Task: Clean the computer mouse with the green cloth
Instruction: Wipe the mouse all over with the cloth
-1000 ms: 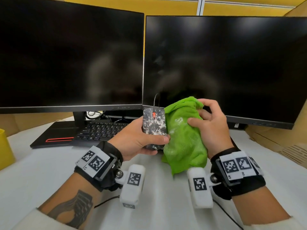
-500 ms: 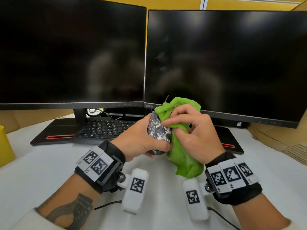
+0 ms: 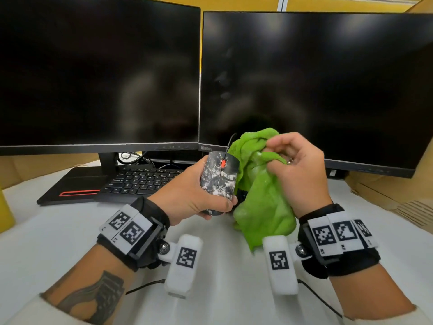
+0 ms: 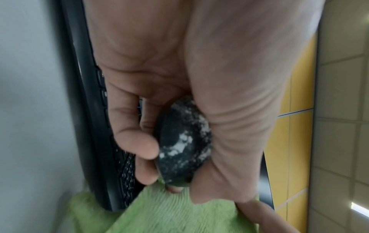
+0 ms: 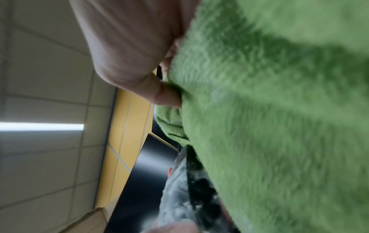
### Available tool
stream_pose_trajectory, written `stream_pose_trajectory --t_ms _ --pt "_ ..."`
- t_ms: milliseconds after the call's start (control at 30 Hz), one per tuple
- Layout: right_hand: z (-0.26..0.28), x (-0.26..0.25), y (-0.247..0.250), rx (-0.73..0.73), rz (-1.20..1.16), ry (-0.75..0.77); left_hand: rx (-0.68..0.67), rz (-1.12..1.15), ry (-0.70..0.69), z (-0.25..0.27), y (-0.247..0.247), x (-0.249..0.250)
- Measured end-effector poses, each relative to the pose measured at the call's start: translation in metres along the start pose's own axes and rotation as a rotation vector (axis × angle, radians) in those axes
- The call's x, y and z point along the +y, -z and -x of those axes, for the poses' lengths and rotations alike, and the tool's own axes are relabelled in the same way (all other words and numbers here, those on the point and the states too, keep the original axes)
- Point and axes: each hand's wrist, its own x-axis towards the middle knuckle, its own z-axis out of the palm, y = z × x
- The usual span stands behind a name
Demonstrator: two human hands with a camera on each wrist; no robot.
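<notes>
Black plastic mottled with white residue covers the mouse (image 3: 219, 181), red wheel showing, held above the worktop (image 3: 46, 231) by the left hand (image 3: 194, 195) wrapped round its body. Just beside it, the right hand (image 3: 297, 170) pinches the bunched green cloth (image 3: 260, 198), which touches the mouse's side. Behind stand a keyboard (image 3: 140, 181) and two dark monitors (image 3: 98, 73) along the far edge.

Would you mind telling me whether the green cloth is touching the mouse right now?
Touching. In the head view the green cloth presses against the right edge of the mouse, with no gap visible; the right wrist view agrees.
</notes>
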Motion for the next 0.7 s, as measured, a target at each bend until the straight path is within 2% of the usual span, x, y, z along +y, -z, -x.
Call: stream_pose_trajectory --t_ms 167,400,700 --pt "0.005 -0.004 -0.002 -0.068 -0.156 -0.124 0.016 -0.019 -0.004 -0.002 0.002 -0.002" --pt "0.015 -0.009 -0.014 -0.318 -0.005 0.045 0.0 0.033 -0.031 -0.003 -0.002 -0.003" --pt "0.014 -0.007 -0.011 -0.345 0.111 0.117 -0.033 0.046 -0.039 -0.003 0.002 -0.004"
